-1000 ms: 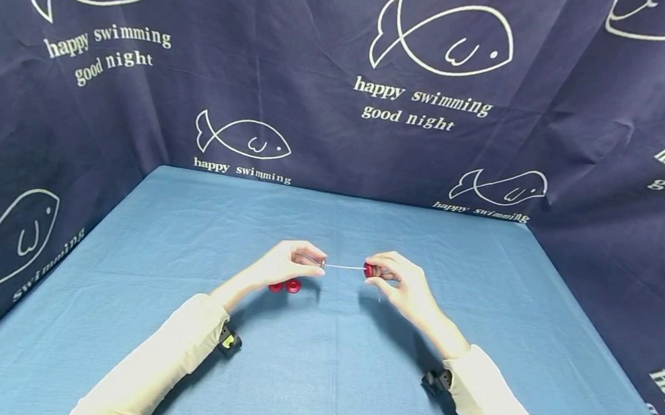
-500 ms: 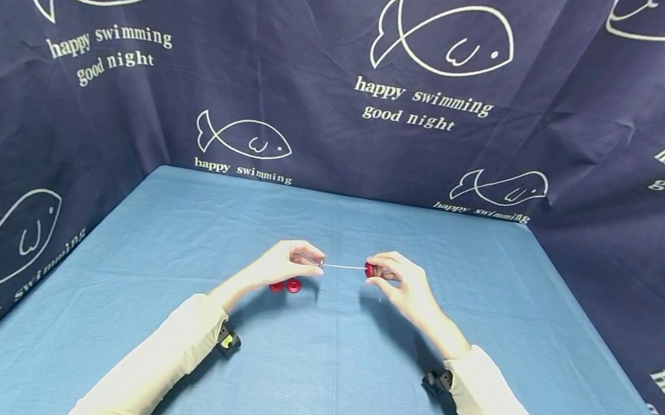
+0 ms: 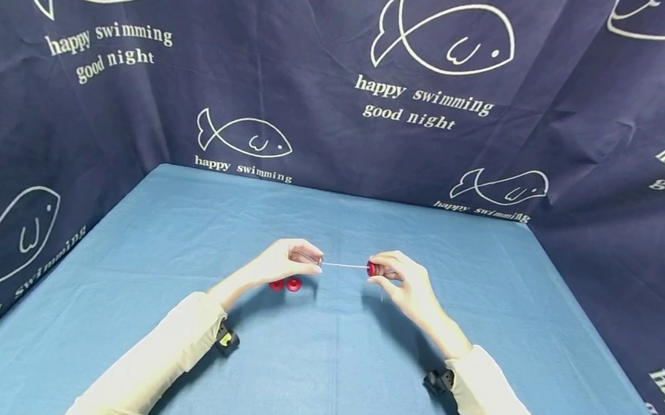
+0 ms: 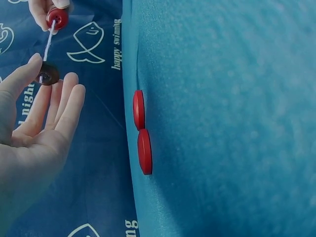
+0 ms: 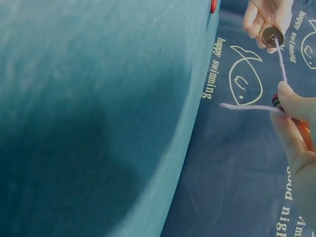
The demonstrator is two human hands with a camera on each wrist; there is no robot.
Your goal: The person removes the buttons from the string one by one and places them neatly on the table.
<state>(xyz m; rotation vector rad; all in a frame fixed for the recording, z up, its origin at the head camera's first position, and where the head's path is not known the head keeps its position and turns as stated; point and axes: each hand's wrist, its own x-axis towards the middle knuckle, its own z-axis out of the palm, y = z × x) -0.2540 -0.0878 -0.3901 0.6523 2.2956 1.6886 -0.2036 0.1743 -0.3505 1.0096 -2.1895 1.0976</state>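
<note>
Two red discs (image 3: 294, 284) (perhaps touching) on blue cloth (image 3: 321, 369).

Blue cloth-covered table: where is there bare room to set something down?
Bare blue cloth shows between the two cream fabric sleeves and beyond the left hand and right hand, up to the dark blue fish-print backdrop. Crowded: by the left hand, where two round red discs lie, and between the hands, where taut white string runs.

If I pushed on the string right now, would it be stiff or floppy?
Probably floppy: the string's loose end dangles below the right hand. Between that hand and the left hand it runs straight, so a push there may meet slight resistance. It looks thin, so it is likely very light.
</note>
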